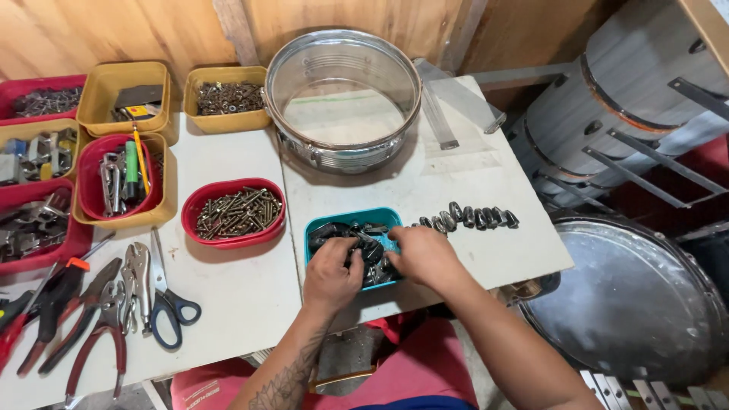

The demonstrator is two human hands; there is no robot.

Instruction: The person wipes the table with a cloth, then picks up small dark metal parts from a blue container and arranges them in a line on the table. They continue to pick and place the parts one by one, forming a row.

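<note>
From the head view I see both hands low in the middle of the frame, in a teal tray (323,220) full of dark metal lugs (372,247). My left hand (331,275) is curled over the lugs with the fingers bent in; I cannot tell whether it grips one. My right hand (424,254) lies over the tray's right edge, fingers down among the lugs, and I cannot tell its grasp either. The two hands are near each other but not touching.

Just right of the tray, a row of lugs (474,217) lies on the white counter (243,296), running toward the right. Above the tray, in the upper middle, stands a chrome drum shell (342,148). Left of the tray sits a red bowl (199,228) of screws. Yellow and red bins of hardware fill the upper left. At lower left lie pliers (95,338) and blue-handled scissors (168,304). A large drum (630,304) rests at lower right, off the counter.
</note>
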